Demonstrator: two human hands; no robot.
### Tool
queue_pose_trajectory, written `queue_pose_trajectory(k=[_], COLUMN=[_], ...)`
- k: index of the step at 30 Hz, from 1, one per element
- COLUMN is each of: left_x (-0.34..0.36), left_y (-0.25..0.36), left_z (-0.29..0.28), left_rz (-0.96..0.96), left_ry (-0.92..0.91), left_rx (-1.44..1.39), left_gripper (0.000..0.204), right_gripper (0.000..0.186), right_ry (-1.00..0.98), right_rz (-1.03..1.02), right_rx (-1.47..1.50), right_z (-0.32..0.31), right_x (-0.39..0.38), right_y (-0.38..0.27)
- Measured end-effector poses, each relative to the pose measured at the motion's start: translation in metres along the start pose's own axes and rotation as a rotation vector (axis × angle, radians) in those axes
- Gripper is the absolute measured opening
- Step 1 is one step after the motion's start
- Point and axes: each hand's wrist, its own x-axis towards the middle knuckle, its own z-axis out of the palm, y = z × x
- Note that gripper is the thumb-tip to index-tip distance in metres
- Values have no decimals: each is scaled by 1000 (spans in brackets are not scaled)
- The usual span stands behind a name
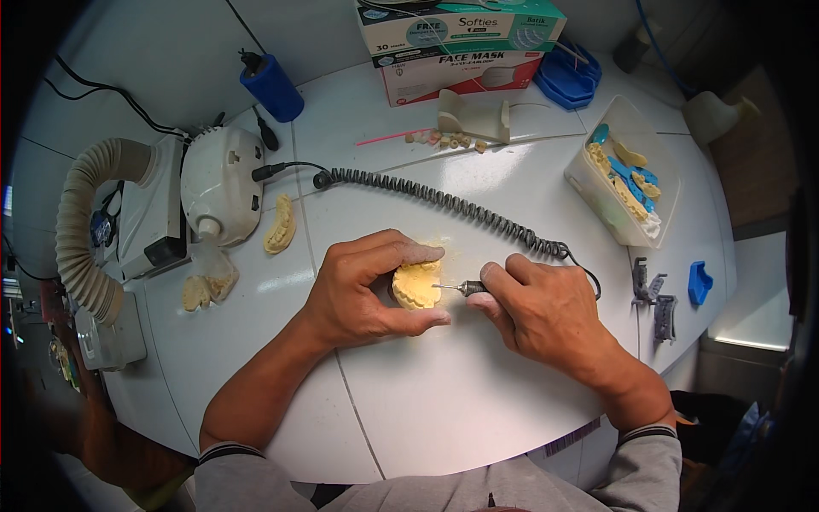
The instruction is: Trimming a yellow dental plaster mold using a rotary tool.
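Between the thumb and fingers of my left hand [367, 282] is a yellow plaster dental model [417, 285], its toothed arch showing. My right hand [546, 311] grips a rotary handpiece [472, 288] like a pen. The thin bur at its tip points left and meets the model's right edge, or comes very close to it; I cannot tell which. Pale dust lies on the white table around the model and on my left fingertips. From the handpiece a black coiled cord [444, 201] runs back to a white motor unit [223, 183] at the left.
Another yellow dental model [280, 225] and a bagged one [212, 277] lie left, near a ribbed hose [81, 222]. At right are a plastic tub [589, 175] of models, grey articulator parts [661, 307] and a blue piece [699, 283]. Mask boxes [461, 77] and loose teeth [456, 139] sit behind.
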Motion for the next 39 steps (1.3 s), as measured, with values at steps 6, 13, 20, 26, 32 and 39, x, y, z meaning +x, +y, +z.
queue_pose_trajectory(k=[6, 13, 20, 26, 32, 39], left_x=[0, 1, 0, -1, 0, 0], left_y=[0, 1, -1, -2, -2, -4], left_z=[0, 0, 0, 0, -1, 0], left_rz=[0, 1, 14, 15, 17, 52], left_ry=[6, 8, 9, 7, 5, 16], left_rx=[-14, -18, -8, -25, -35, -47], left_gripper=[66, 65, 66, 66, 67, 67], right_gripper=[38, 39, 39, 38, 37, 37], right_ry=[-4, -3, 3, 14, 14, 22], right_rz=[10, 31, 24, 24, -5, 2], right_rx=[10, 4, 5, -2, 3, 24], right_z=[0, 0, 0, 1, 1, 1], right_x=[0, 0, -1, -2, -2, -2], right_y=[-1, -1, -1, -1, 0, 2])
